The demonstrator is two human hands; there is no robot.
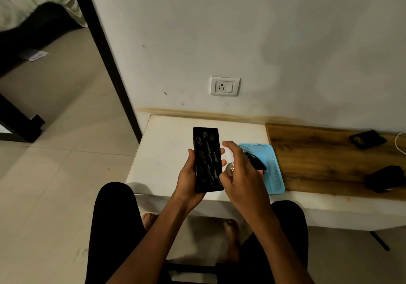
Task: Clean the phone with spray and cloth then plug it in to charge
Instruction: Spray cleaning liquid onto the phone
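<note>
lying upright in curled left-hand fingers point(222, 152), wet phone point(207, 159); right-hand fingers point(229, 144) gripping spray bottle point(230, 168)

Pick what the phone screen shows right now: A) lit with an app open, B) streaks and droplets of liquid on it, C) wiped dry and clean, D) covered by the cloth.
B: the phone, held upright in the left hand, is dark and marked with wet blotches and runs, while the right hand grips the small spray bottle beside it.

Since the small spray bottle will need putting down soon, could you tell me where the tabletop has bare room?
The white tabletop is bare left of the black phone, and along the wall behind it, below the white socket. Right is crowded: the blue mesh tray holds dark items, and black objects sit on the wooden board.
</note>
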